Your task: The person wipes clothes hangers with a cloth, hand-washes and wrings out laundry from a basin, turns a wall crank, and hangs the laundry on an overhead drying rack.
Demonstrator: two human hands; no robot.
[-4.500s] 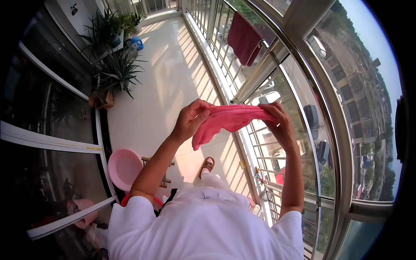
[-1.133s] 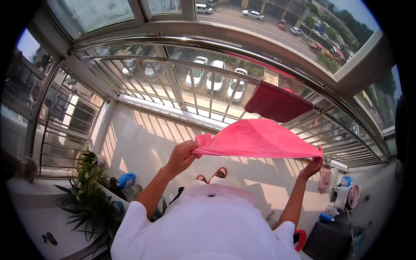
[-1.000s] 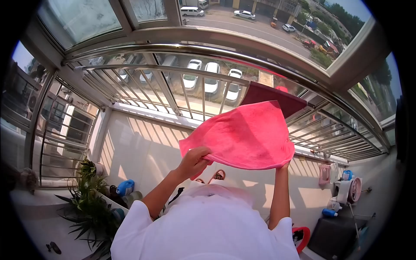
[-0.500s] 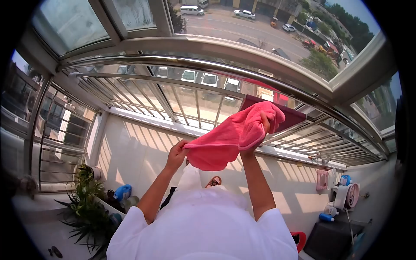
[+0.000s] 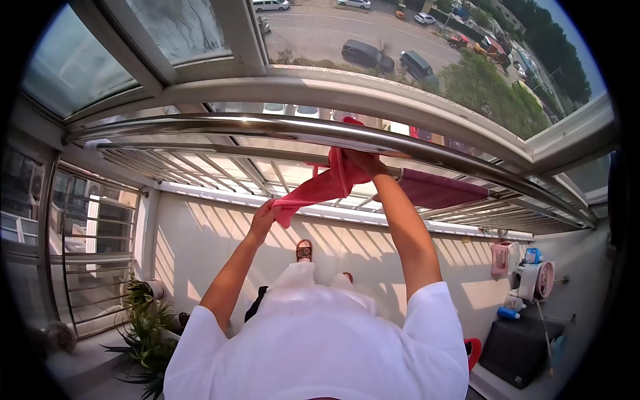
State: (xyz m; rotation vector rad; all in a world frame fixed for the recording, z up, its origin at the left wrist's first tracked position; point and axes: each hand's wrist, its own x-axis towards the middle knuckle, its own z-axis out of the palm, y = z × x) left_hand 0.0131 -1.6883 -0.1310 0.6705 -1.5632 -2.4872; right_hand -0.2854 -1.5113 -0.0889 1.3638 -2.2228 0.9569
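A pink cloth (image 5: pixel 320 189) stretches between my two hands in front of the railing. My left hand (image 5: pixel 264 217) is closed on its lower left end. At the metal rails, my right hand (image 5: pixel 363 165) grips the bunched upper end, its fingers partly hidden under the top rail (image 5: pixel 300 127). A bit of pink shows beyond that rail. Just right of my right hand, a dark red cloth (image 5: pixel 437 189) hangs folded over the lower bar (image 5: pixel 220 149).
Potted plants (image 5: pixel 143 333) stand at the lower left. At the right are a pink and white fan (image 5: pixel 543 280), a blue bottle (image 5: pixel 508 313), a pink basket (image 5: pixel 499 259) and a dark box (image 5: pixel 519 352). Windows rise beyond the railing.
The pink cloth was spread wide, then bunched over my right hand; now it is narrower and at the rails. My right hand has moved forward to the top rail, and the view has come closer to the railing.
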